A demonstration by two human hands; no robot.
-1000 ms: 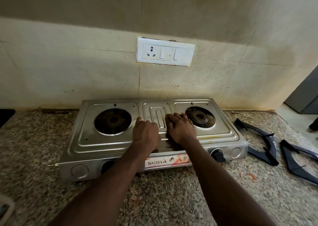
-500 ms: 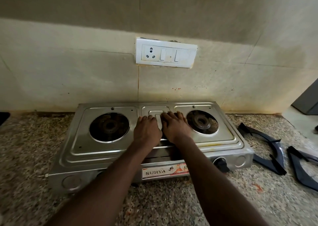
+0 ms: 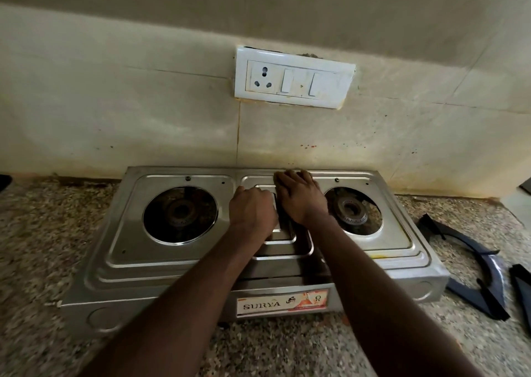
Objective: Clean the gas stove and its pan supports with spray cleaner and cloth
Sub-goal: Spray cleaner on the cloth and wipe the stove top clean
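Observation:
A steel two-burner gas stove [image 3: 120,264] stands on the granite counter against the wall, its burners bare. My left hand [image 3: 252,210] rests on the stove's raised middle panel with its fingers curled under. My right hand [image 3: 300,197] lies flat beside it, fingers stretched to the stove's back edge. Neither hand holds anything. Two dark pan supports lie on the counter to the right: one [image 3: 485,273] close to the stove, the other [image 3: 521,287] cut off by the frame's edge. No spray bottle or cloth shows.
The speckled granite counter [image 3: 43,247] runs left and right of the stove. A white socket and switch plate [image 3: 293,80] is on the stained tiled wall above the stove. A dark object [image 3: 4,181] peeks in at the far left.
Both hands have slid from the front of the middle panel toward the stove's back edge. The camera has moved closer and lower.

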